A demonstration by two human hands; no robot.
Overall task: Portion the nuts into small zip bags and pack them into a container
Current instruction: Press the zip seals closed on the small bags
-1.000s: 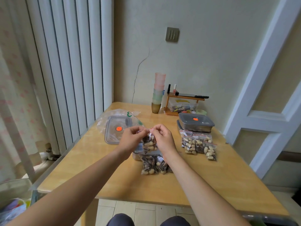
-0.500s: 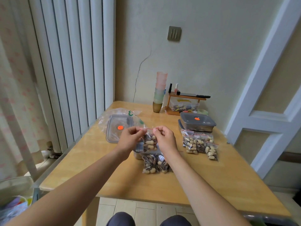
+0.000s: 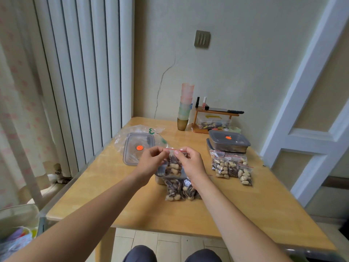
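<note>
Mid-frame, our left hand & right hand both pinch the zip bag top over the tabletop. Risk: seal only partly pressed, nuts spill when packed.

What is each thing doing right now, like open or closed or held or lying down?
Zip bag: full of nuts, held up by its top edge.
Left hand: pinching the bag's top.
Right hand: pinching the bag's top.
Grey container: lid on.
Loose lid: lying flat.
Filled bags: lying on the table.
Cups: stacked.
</note>
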